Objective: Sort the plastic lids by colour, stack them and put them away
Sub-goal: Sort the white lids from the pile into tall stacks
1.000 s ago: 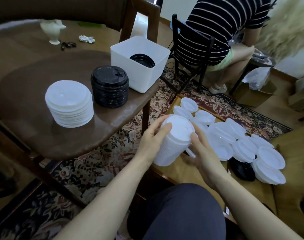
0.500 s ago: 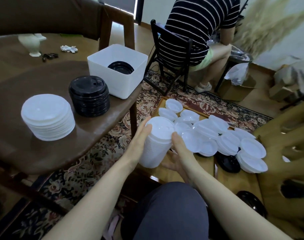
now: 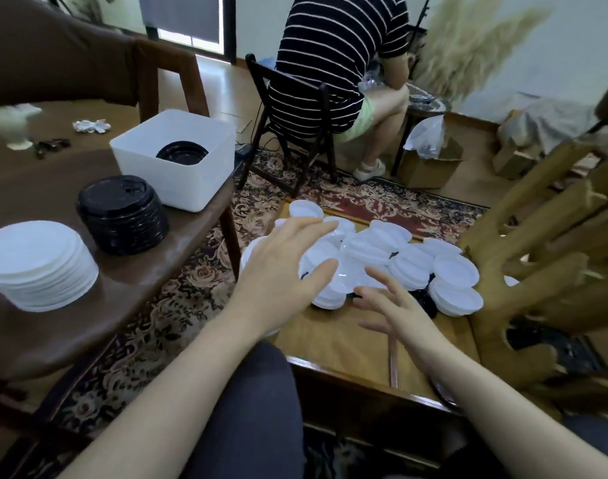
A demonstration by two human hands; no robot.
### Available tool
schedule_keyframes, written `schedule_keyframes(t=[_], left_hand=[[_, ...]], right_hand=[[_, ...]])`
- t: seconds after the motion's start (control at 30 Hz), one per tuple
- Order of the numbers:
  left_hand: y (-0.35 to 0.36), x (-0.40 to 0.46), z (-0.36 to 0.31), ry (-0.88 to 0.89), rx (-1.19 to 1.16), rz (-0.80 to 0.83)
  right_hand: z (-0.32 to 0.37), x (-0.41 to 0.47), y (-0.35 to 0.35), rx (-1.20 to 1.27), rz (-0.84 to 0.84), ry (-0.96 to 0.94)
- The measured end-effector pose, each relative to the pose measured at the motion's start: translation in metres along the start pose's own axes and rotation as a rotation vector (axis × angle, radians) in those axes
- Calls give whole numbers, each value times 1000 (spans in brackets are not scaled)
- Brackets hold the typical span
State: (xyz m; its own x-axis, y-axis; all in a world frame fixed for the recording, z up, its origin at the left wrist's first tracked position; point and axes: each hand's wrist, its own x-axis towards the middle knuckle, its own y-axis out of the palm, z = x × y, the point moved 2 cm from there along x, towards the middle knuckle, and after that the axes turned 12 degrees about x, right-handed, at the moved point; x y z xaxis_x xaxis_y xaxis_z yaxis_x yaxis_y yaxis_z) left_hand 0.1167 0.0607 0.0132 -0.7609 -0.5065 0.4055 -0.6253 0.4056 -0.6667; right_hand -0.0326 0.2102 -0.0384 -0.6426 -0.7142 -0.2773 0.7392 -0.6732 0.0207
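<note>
Head view, from your left: a stack of white lids (image 3: 36, 264) sits on the dark round table (image 3: 122, 305), and just beside it to the right stands a stack of black lids (image 3: 122, 216). Behind those, near the table's far edge, is a white tub (image 3: 178, 167) with more black lids (image 3: 182, 154) lying inside it. Next comes your left hand (image 3: 281, 267), reaching out over the near end of the loose white lids (image 3: 382, 257); its fingers are straight and spread, the thumb out to the right, and it holds nothing that shows. A white stack looks to lie under your palm, mostly hidden, so you cannot tell whether the hand touches it. The loose white lids lie heaped and overlapping on the low wooden table (image 3: 344, 344), which stands on the patterned rug (image 3: 191, 288). Your right hand (image 3: 395, 305) hovers over the near edge of that heap, fingers splayed and relaxed, gripping nothing. A few black lids (image 3: 425, 300) peek out from under the white ones just past your right fingertips. Beyond the heap, a person in a striped shirt (image 3: 330, 63) sits on a dark chair (image 3: 295, 133). At the far right stands a pale wooden frame (image 3: 537, 271).
</note>
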Motion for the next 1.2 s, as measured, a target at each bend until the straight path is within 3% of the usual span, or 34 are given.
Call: schedule_keyframes(t=[0.23, 0.5, 0.8, 1.03, 1.2], left_hand=[[59, 11, -31, 13, 209, 393], [110, 16, -17, 40, 378, 628], [132, 8, -1, 119, 417, 625], [129, 8, 5, 151, 458, 627], [131, 11, 0, 147, 452, 648]], right_hand=[[3, -10, -66, -129, -155, -56], [-5, -1, -128, -631, -231, -156], [-9, 67, -127, -882, -286, -224], [-27, 110, -115, -1636, -295, -403], [-32, 99, -130, -1671, -296, -596]])
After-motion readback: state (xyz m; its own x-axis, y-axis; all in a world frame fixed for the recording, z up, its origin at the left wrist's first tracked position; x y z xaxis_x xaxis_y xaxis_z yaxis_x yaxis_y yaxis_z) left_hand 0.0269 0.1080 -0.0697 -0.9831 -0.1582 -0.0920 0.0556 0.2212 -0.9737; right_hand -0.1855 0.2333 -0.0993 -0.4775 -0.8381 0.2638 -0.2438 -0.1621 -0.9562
